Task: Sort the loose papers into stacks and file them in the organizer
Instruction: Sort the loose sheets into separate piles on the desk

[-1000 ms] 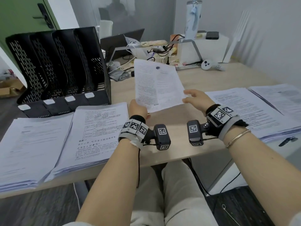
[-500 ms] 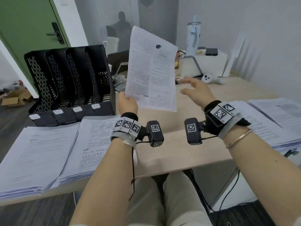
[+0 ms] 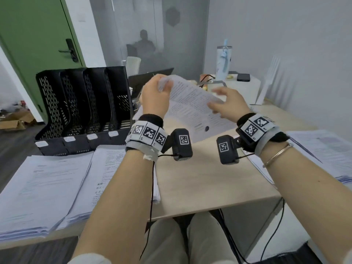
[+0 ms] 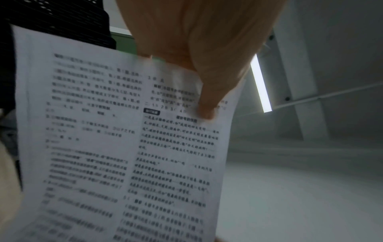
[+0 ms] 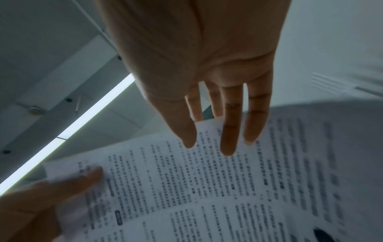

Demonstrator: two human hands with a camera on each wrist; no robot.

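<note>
- The desk (image 3: 200,178) carries paper stacks (image 3: 47,187) at left and right.
- The black organizer (image 3: 83,107) stands at back left.
- A sheet (image 3: 192,109) hangs above the desk.
- Left hand (image 3: 155,96) pinches the sheet's top corner.
- Right hand (image 3: 226,103), fingers straight, touches its edge.

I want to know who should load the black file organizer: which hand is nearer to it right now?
Left. The left hand grips the printed sheet just right of the organizer; the right hand is farther right, beyond the sheet.
</note>
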